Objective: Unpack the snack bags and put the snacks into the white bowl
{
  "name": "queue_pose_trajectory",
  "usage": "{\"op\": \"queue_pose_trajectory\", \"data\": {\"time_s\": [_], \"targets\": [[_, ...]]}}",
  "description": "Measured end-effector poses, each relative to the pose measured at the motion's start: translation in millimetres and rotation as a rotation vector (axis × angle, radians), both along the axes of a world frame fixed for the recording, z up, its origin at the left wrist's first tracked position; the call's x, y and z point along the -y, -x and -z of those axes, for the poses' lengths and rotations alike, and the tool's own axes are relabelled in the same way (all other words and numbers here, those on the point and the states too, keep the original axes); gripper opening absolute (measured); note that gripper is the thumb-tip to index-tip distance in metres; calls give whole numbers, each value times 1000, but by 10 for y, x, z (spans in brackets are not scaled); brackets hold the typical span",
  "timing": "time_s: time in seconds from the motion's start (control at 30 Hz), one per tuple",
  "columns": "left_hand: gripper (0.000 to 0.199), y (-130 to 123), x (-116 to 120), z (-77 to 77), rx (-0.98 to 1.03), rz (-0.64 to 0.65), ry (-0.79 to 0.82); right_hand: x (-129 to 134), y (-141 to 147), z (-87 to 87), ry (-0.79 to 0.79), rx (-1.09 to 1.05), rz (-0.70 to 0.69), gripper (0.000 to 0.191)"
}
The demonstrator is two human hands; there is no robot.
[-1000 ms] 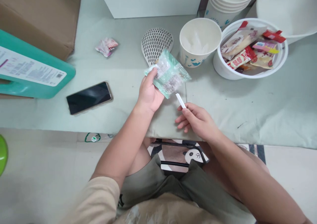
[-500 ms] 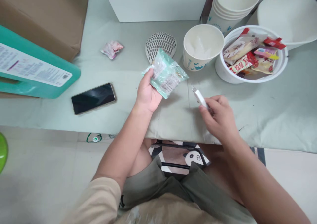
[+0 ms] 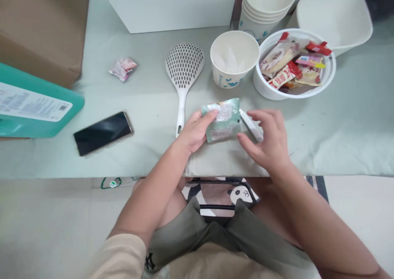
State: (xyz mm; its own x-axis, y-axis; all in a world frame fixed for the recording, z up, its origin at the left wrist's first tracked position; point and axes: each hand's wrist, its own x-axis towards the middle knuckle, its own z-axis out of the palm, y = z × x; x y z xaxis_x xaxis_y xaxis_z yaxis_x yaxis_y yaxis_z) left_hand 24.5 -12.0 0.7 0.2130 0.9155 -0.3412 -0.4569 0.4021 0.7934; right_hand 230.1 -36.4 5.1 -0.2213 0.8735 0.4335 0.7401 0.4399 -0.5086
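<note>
Pinched between thumb and fingers of my left hand [image 3: 197, 132] is a green and clear plastic packet [image 3: 224, 121], held above the table near its front edge. My right hand [image 3: 269, 141] is just right of the packet, thumb and fingers apart, with nothing gripped. Under its fingers a white cutter-like tool [image 3: 251, 127] lies on the cloth. A white slotted skimmer [image 3: 184, 67] lies left of a paper cup [image 3: 234, 59] with clear plastic inside. The white bowl [image 3: 261, 88] to the right holds several wrapped snacks.
A phone [image 3: 103, 133] and a small pink packet [image 3: 123, 68] lie on the left. Beyond them are a teal container [image 3: 40, 102] and a cardboard box [image 3: 40, 32]. Stacked paper cups [image 3: 264, 8], a white tub [image 3: 335, 20] and a white box [image 3: 178, 5] stand at the back.
My left hand has brought the packet down and right, uncovering the skimmer's handle. My right hand has let go of the white tool and opened. The view has shifted.
</note>
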Motion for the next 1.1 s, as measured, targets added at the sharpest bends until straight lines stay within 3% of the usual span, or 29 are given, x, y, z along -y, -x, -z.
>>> {"op": "queue_pose_trajectory", "data": {"time_s": [0.13, 0.33, 0.47, 0.63, 0.77, 0.93, 1.03, 1.1], "targets": [[39, -74, 14, 20, 16, 0, 1, 7, 98, 63, 10, 15, -24, 10], [24, -20, -81, 30, -10, -163, -12, 58, 76, 52, -52, -3, -60, 11], [30, 101, -162, 53, -39, -296, -78, 94, 69, 21, -35, 25, -94, 12], [30, 283, -235, 105, -47, -313, -93, 93, 69, 22, -12, 62, -151, 12], [31, 316, -210, 65, 10, -254, -52, 60, 22, -37, -35, -38, -280, 12], [35, 249, -57, -47, 18, 80, 96, -17, -74, -130, -19, -142, -32, 18], [52, 193, 11, -77, 57, 226, 145, -44, -89, -126, 1, -122, -69, 28], [53, 146, 31, -81, 90, 271, 175, -46, -82, -111, 6, -110, -132, 35]]}}
